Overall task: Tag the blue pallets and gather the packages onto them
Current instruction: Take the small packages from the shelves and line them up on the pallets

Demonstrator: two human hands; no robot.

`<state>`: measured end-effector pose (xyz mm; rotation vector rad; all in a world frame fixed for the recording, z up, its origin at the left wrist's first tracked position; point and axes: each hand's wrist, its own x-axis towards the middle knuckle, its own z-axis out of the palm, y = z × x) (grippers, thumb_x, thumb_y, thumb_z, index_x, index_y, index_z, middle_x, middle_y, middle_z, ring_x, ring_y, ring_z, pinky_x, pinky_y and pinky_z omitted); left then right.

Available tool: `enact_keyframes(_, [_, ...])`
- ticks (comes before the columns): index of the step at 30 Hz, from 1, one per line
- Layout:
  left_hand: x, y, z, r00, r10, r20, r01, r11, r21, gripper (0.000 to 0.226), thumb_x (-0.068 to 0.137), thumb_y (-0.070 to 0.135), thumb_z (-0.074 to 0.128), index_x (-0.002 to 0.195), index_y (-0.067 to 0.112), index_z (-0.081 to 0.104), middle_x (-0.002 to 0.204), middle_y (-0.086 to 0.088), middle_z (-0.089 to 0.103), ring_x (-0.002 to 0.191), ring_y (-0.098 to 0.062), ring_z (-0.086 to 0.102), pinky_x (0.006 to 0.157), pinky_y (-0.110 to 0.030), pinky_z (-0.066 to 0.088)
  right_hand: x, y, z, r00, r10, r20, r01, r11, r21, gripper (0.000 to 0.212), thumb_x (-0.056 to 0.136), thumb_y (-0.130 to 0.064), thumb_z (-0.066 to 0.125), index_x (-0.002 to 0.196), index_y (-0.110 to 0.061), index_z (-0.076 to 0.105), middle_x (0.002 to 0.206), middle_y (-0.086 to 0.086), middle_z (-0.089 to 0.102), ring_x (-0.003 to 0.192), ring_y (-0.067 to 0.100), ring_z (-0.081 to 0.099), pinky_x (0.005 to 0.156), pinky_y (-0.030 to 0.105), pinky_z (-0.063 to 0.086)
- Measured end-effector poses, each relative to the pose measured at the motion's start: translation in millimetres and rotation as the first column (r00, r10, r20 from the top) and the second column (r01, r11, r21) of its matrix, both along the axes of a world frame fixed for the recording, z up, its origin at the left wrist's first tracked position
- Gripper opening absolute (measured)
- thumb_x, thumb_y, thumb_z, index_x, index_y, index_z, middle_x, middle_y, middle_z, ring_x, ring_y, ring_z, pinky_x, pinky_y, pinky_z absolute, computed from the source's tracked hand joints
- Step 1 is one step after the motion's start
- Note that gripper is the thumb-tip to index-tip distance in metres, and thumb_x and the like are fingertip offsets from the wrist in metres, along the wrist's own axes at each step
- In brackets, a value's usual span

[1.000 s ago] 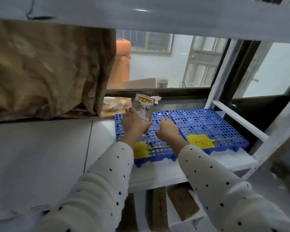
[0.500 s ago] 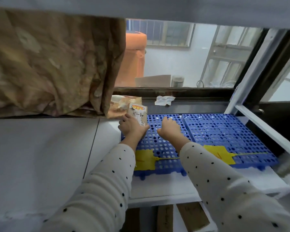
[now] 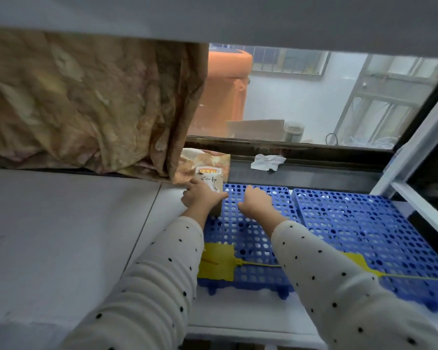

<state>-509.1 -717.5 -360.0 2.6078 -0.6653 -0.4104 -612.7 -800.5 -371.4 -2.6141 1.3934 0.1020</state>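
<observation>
- Two blue perforated pallets lay side by side on the white shelf under the window: left pallet, right pallet, edges touching or nearly so.
- Tagging looked done: a yellow tag sat at the left pallet's 7 o'clock corner, and a second yellow tag with its thin tail lay along the near edge of the right pallet.
- Gathering had barely begun. The left hand gripped a small upright packet with an orange label, at about 11 o'clock of the left pallet; its base seemed to rest at the pallet's far left edge, though contact was hidden by the hand.
- The right hand rested on the left pallet's grid at about 12 o'clock, fingers loosely bent, holding nothing.
- A crinkled tan package lay off the pallets, behind the packet by the brown curtain; judged yet to be gathered.
- The right pallet carried no package.
- A crumpled white paper sat on the sill.
</observation>
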Motion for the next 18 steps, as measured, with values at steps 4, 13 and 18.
enact_keyframes(4, [1.8,-3.3,3.0,0.999,-0.009,-0.033,0.011,0.999,0.043,0.116,0.072,0.062,0.069,0.148,0.002,0.007,0.15,-0.017,0.026,0.133,-0.034,0.037,0.1,-0.039,0.039,3.9,-1.5,-8.1,0.998,0.05,-0.027,-0.051,0.998,-0.041,0.044,0.096,-0.035,0.049,0.13,-0.007,0.043,0.126,0.013,0.052,0.114,0.029,0.052,0.091,0.038,0.047])
enact_keyframes(13, [6.7,-15.8,37.9,0.958,-0.143,0.248,0.118,0.986,0.115,0.1,0.085,0.075,0.03,0.152,0.006,0.004,0.158,-0.016,0.014,0.145,-0.032,0.017,0.115,-0.042,0.018,1.1,-20.4,12.5,0.989,0.125,0.076,-0.114,0.984,-0.136,0.049,0.096,-0.027,0.049,0.139,-0.011,0.034,0.136,0.012,0.043,0.122,0.03,0.046,0.092,0.039,0.044])
enact_keyframes(18, [0.7,-23.2,70.6,0.742,-0.398,0.54,0.314,0.918,0.244,0.069,0.092,0.054,0.046,0.145,0.013,0.031,0.142,-0.01,0.043,0.131,-0.025,0.041,0.104,-0.038,0.033,-10.8,-27.7,40.3,0.981,0.163,0.103,-0.135,0.961,-0.241,0.059,0.093,-0.031,0.053,0.145,-0.014,0.031,0.14,0.01,0.041,0.126,0.029,0.043,0.098,0.04,0.04])
